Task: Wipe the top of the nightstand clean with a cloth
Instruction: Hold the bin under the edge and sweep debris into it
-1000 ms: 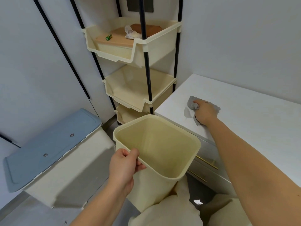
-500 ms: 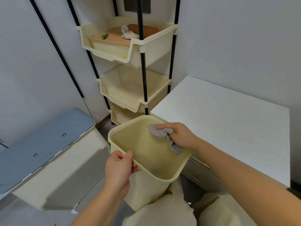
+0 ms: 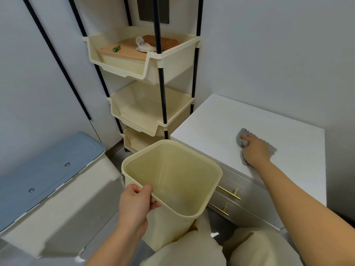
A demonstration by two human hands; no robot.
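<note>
The white nightstand (image 3: pixel 221 120) stands at the right against the wall, with gold drawer handles on its front. My right hand (image 3: pixel 254 149) lies on its top near the front edge, fingers curled into a bunched grey cloth (image 3: pixel 241 138) that spreads out under the palm. My left hand (image 3: pixel 135 202) grips the near rim of an empty cream plastic bin (image 3: pixel 192 192), held tilted just left of the nightstand's front corner.
A cream three-tier rack (image 3: pixel 146 70) on black poles stands behind the bin; its top tray holds a green battery, crumpled paper and a brown item. A white box with a blue lid (image 3: pixel 44 169) is at the left. My knees fill the bottom.
My right hand took the cloth from the nightstand's left edge over the bin's mouth, then back onto the nightstand top, further right. My left hand kept its hold on the bin.
</note>
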